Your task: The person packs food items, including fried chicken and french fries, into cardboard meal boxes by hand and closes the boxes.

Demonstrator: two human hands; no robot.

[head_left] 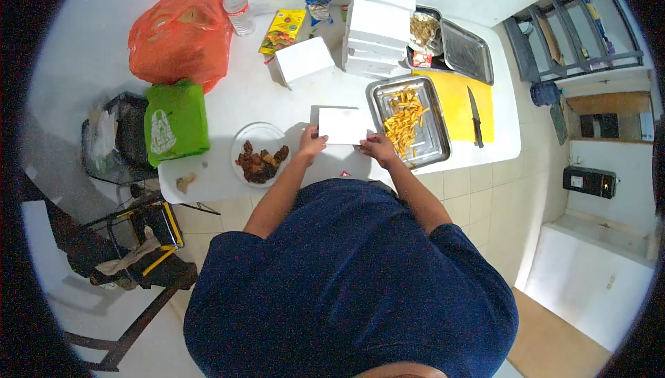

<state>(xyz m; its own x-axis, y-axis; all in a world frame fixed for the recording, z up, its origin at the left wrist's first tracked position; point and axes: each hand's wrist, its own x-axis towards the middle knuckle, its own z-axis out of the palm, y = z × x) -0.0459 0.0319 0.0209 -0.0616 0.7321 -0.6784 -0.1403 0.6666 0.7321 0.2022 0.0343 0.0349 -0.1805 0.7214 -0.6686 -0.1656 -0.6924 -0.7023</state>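
Between my two hands is a closed white box (343, 126), close to the table's front edge. My left hand (312, 142) grips its left side near the lower corner, and my right hand (378, 149) has its fingers on the lower right corner. To the left lies a white plate (240, 137) with dark browned pieces of cooked meat (261, 163). Just right of the box is a metal tray (435, 136) of French fries (405, 120). What the box contains is hidden.
White boxes (377, 25) are stacked at the back, with another white box (305, 61) beside them. A knife (476, 116) lies on a yellow cutting board (457, 104). An orange bag (180, 39), green bag (176, 120) and plastic bottle (239, 14) stand left.
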